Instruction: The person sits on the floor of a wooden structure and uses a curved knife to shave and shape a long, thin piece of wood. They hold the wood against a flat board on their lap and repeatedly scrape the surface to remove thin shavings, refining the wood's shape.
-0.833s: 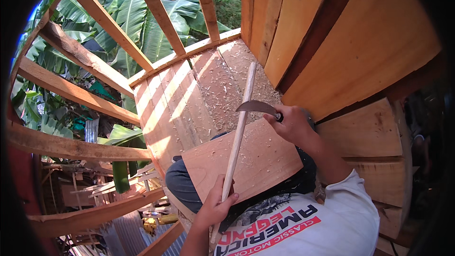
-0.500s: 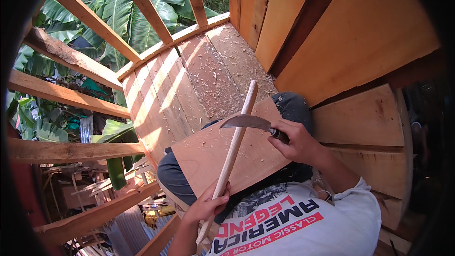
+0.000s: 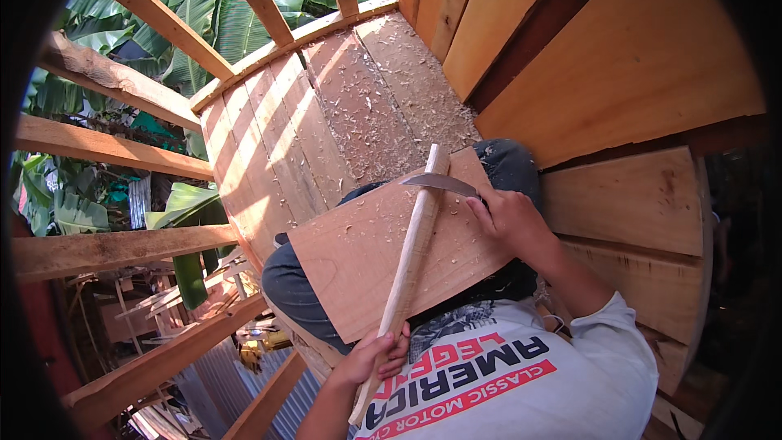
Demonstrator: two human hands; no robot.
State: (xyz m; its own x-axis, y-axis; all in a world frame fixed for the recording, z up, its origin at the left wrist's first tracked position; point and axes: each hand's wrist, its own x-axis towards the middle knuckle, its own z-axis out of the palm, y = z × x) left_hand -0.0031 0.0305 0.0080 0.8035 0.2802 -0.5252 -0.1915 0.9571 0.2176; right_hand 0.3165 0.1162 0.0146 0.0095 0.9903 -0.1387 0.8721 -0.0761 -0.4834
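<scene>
A long pale wooden stick (image 3: 409,265) slants across my lap, its lower part gripped by my left hand (image 3: 380,356). My right hand (image 3: 511,220) is closed round the handle of a curved knife (image 3: 444,183); the handle is mostly hidden by the fingers. The blade lies across the stick near its upper end. Beneath the stick, a flat wooden board (image 3: 342,265) rests over my crossed legs, with small wood shavings scattered on it.
Shavings cover much of the plank floor (image 3: 358,106) ahead. Wooden rails (image 3: 122,240) form an open railing on the left, with banana leaves (image 3: 191,16) beyond. Plank walls (image 3: 643,65) rise close on the right. Wood scraps and corrugated sheets (image 3: 208,387) lie below the railing.
The knife has moved up along the stick toward its far end, and my right hand has gone up with it. The stick has shifted slightly in my left hand's grip.
</scene>
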